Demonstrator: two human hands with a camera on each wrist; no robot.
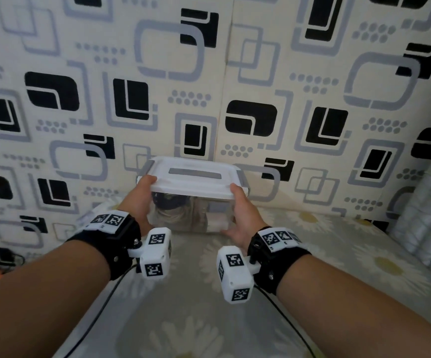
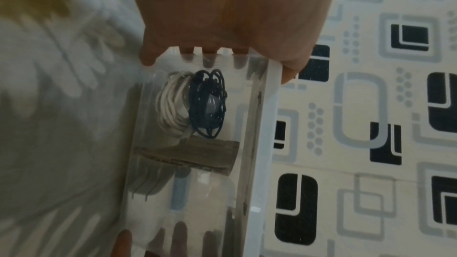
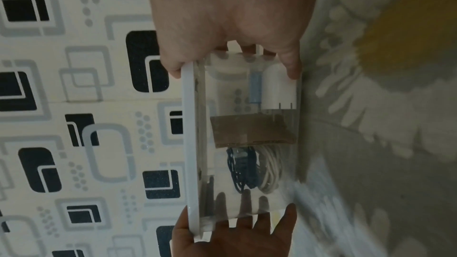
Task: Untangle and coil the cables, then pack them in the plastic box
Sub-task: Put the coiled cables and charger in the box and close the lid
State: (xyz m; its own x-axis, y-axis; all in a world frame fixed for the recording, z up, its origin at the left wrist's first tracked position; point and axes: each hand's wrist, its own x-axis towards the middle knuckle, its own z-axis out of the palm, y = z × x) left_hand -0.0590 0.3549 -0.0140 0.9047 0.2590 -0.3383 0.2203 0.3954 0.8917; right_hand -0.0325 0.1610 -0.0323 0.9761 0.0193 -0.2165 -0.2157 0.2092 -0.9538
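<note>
Backdrop: patterned wall panel [image 1: 312, 73], cream with black and grey rounded squares, beyond both hands.
Surface: soft daisy-print bedcover [image 1: 338, 254] under the wrists.
Plastic box [image 1: 183, 215]: clear, rigid, white lid [image 1: 193, 177] on; held between the hands, long axis running hand to hand, equally near each.
Left hand [image 1: 139, 200]: fingers wrapped round its end, thumb on lid rim.
Right hand [image 1: 242, 213]: likewise, opposite end.
Contents: white cable coil [image 2: 170, 108] and dark cable coil [image 2: 207, 103] nearer the left hand; cardboard divider [image 2: 188, 153]; beyond it, seemingly a white charger.
</note>
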